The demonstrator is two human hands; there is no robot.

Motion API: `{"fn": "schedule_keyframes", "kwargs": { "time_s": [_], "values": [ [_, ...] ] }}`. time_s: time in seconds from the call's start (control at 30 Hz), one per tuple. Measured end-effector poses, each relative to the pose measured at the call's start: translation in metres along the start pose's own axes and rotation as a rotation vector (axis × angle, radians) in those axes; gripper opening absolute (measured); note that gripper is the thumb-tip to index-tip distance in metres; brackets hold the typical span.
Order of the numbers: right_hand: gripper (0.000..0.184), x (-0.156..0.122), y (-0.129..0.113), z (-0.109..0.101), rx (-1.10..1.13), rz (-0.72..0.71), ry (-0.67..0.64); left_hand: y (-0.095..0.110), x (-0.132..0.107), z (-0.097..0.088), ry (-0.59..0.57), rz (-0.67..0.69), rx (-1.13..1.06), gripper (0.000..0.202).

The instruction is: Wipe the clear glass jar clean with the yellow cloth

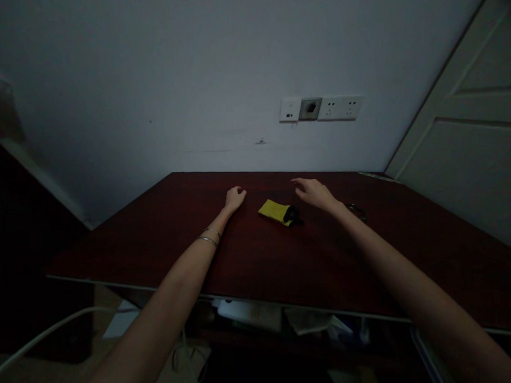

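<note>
A yellow pouch (274, 210) lies flat on the dark red tabletop, its black end (291, 214) pointing right. To the left of the pouch my left hand (235, 198) rests on the table, loosely curled, with a gap between thumb and forefinger and nothing visible in it. Two thin bracelets (208, 238) circle the left wrist. My right hand (313, 191) is just beyond the pouch's black end, apart from it, the forefinger stretched leftward and the other fingers bent. Partly hidden behind the right forearm is a thin dark-framed object (356, 211), perhaps glasses.
The dark red table (127, 235) meets a pale wall with a row of sockets (322, 109). A white panelled door (475, 133) borders the right side. Under the tabletop, a shelf holds a white item (251, 314) and papers. A white cable (51, 332) runs at lower left.
</note>
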State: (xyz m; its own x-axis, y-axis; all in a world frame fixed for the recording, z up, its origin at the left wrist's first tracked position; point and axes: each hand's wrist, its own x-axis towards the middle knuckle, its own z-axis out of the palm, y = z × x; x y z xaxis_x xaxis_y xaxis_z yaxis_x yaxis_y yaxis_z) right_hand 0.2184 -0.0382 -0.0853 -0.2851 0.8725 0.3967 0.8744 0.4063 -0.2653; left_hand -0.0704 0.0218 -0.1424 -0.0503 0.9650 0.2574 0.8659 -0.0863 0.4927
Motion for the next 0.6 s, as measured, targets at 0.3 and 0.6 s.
{"fn": "schedule_keyframes", "kwargs": {
  "time_s": [0.3,0.6],
  "values": [
    [0.060,-0.071,0.067,-0.076,0.220,0.008,0.307,0.078,-0.007,-0.002,-0.147,0.278,-0.270,0.059],
    [0.118,-0.131,0.134,-0.065,0.614,0.276,0.050,0.193,-0.049,0.032,-0.661,0.606,-0.106,0.106]
  ]
}}
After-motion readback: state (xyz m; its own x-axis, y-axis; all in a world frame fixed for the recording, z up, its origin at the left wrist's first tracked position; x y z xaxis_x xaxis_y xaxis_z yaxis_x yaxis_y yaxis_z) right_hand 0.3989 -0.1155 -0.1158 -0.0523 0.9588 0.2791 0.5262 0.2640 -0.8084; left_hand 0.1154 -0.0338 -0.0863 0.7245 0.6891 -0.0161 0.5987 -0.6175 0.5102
